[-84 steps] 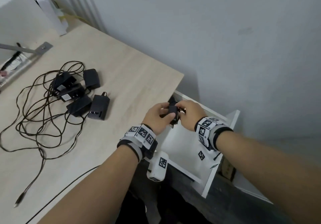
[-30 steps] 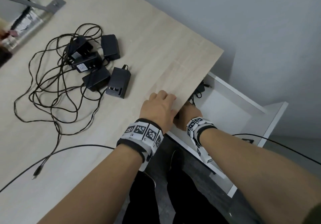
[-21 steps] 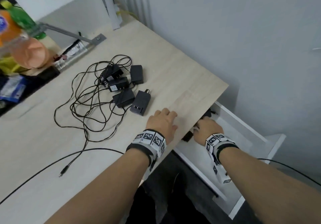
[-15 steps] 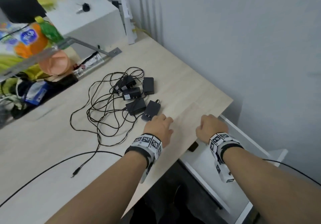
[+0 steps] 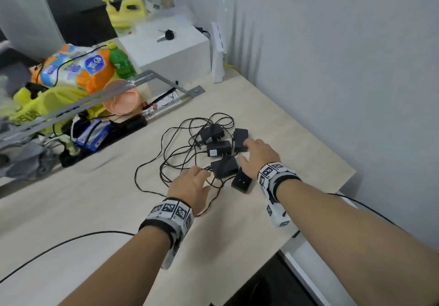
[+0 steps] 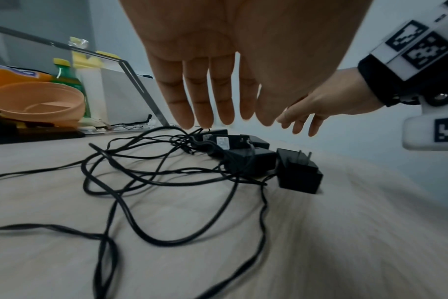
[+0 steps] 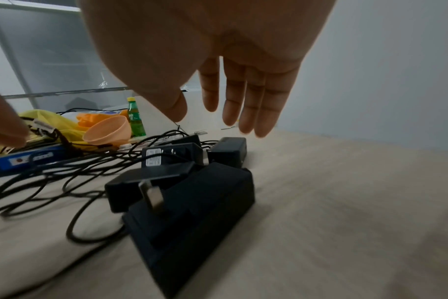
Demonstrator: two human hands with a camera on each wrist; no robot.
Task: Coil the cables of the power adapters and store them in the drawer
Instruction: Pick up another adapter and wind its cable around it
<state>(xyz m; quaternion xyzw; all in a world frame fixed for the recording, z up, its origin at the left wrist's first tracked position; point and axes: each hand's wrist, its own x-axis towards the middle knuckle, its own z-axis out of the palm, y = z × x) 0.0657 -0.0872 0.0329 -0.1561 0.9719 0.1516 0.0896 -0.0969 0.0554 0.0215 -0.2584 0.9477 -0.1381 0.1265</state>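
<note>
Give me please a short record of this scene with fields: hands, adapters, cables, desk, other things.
left hand: open, fingers straight, over the cables, holds nothing
right hand: open, fingers spread above the adapters, holds nothing
adapters: five black ones, close together on the desk
cables: black, tangled, not coiled, left of the adapters
desk: light wood, beside a grey wall
other things: green bottle, orange bowl, both beyond the desk's left edge

Right hand [image 7: 205,50] spread, empty, above black power adapters [image 7: 192,202], tangled cables [image 7: 72,172].
</note>
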